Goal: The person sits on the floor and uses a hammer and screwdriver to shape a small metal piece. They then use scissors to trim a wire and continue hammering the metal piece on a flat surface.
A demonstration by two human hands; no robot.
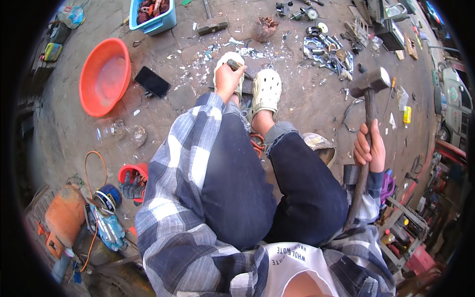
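My right hand (370, 146) is closed round the wooden handle of a sledgehammer (371, 82), raised at my right side with its heavy metal head up. The handle runs down past my forearm. Between my feet and the scattered debris, my left hand (229, 80) pinches a short dark metal piece (232, 64), its kind not clear. That hand is low, in front of my left cream clog (223, 58). A dark flat block (246, 88) shows partly between the clogs. My right clog (267, 90) stands beside it.
Another hammer (212, 26) lies ahead, near a blue basin (158, 22) of reddish scrap. An orange basin (105, 76) and a phone (152, 81) are on the left. Metal parts (329, 52) lie in a heap ahead right. White chips litter the ground.
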